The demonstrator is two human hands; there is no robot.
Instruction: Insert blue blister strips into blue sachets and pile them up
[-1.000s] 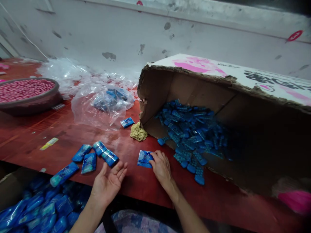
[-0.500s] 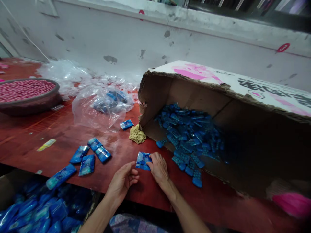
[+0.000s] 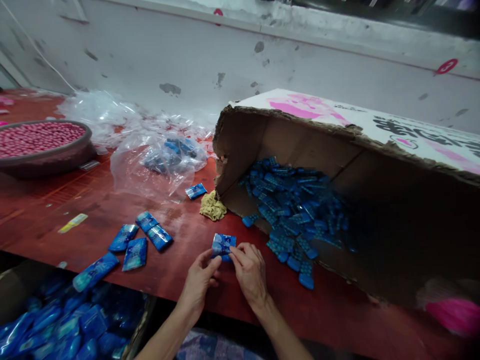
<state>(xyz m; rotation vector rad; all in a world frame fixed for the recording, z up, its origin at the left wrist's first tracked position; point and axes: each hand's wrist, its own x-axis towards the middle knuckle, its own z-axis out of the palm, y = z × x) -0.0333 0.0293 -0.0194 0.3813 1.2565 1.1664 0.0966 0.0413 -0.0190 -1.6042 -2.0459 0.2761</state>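
A small, flat blue printed packet (image 3: 224, 242) is just over the red tabletop in front of me. My left hand (image 3: 202, 276) has its thumb and fingers closed at the packet's lower left corner. At its lower right edge, my right hand (image 3: 248, 267) pinches it between thumb and fingertips. The fingers cover the packet's lower corners. To the left lie several more blue packets (image 3: 135, 254), and one other packet (image 3: 195, 191) is farther back. Small blue pieces with raised dots (image 3: 287, 240) spill from the cardboard box on the right.
The torn-edged cardboard box (image 3: 300, 132) lies on its side. A crumpled yellowish lump (image 3: 212, 206) sits by its corner. Left of that are a clear plastic bag (image 3: 131, 172) and a bowl of pink beads (image 3: 84, 145). An open box below the table edge holds blue packets (image 3: 67, 325).
My left hand has moved right and closed on the packet's lower left corner. My right hand's fingers have shifted down to its lower right edge.
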